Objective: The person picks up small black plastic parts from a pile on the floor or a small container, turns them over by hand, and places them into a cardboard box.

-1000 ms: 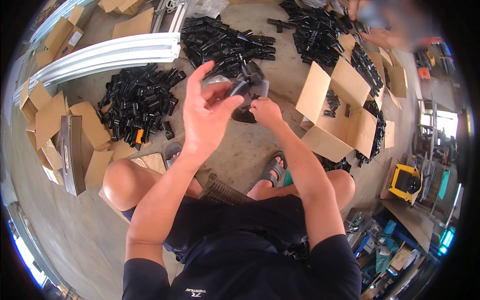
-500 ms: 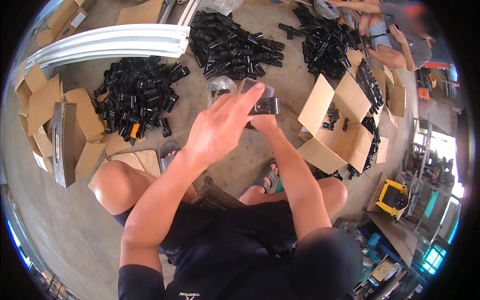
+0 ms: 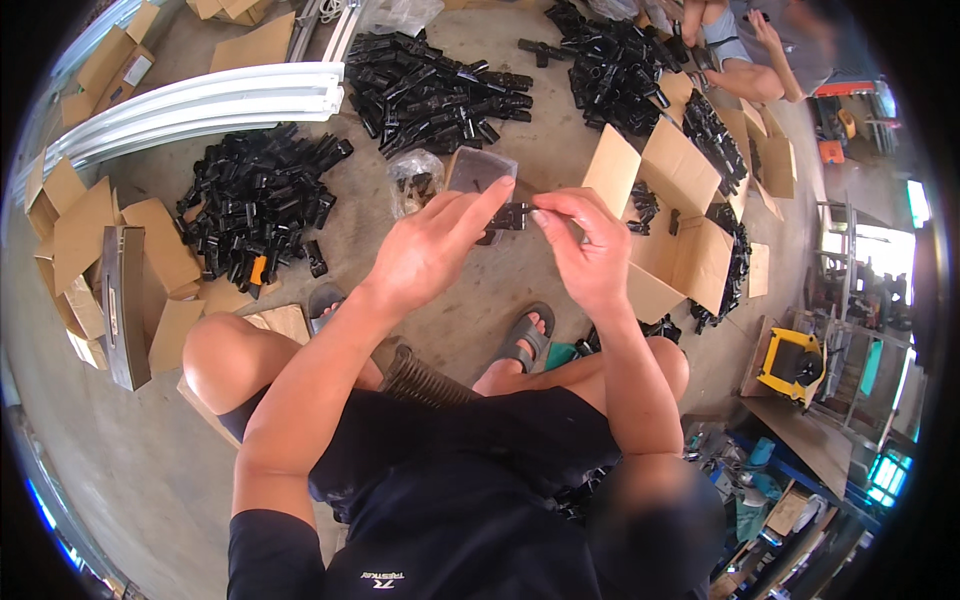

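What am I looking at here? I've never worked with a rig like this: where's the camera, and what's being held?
There's no machine, just a person working barehanded. A fisheye camera on their head looks down, so the picture's left is their left, and straight edges bend toward the rim. The left hand holds a small black part; the right hand is at its right end, its grip hard to make out. On the floor are heaps of black parts, open cardboard boxes and a clear plastic bag.
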`<state>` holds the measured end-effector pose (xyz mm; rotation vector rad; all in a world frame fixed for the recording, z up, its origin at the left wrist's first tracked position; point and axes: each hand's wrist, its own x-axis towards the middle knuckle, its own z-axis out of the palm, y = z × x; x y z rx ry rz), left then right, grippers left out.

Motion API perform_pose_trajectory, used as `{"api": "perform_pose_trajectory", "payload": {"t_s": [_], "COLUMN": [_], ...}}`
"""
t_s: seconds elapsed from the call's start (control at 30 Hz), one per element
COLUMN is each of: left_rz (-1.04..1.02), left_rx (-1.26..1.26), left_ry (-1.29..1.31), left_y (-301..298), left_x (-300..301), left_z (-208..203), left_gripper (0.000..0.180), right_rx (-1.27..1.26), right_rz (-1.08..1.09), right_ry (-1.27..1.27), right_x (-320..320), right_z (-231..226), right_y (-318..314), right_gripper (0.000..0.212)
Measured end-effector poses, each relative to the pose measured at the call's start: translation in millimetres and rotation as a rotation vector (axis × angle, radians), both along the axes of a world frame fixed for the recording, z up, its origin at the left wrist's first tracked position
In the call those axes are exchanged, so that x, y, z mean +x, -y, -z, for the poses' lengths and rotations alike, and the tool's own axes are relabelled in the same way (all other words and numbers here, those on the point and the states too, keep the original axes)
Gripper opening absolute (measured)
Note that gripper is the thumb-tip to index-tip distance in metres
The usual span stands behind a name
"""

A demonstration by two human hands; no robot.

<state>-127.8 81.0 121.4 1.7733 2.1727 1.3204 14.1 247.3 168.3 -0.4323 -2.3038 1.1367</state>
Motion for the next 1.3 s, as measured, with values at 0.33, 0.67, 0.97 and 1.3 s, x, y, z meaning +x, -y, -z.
{"api": "perform_pose_trajectory", "payload": {"t_s": [0.33,0.67,0.97,1.3], "left_rz": [0.002,0.000,-0.208,-0.241], "left_rx": [-0.036,-0.052,0.005,0.669], "left_ry": [-0.039,-0.024,0.996,1.550], "left_y": [3,3,1,22], "left_x": [10,8,1,-40], "left_z": [0,2,10,-53], "left_gripper": [0.079,0.078,0.038,0.034], "right_rx": [0.261,0.282,-0.185,-0.061], "right_rz": [-0.128,-0.093,0.097,-0.130], "right_ry": [-0.021,0.070,0.049,0.515], "right_x": [-5,-8,-9,-27], "right_z": [29,34,40,84], "right_y": [9,10,-11,9], "right_gripper": [0.015,0.022,0.021,0.023]}}
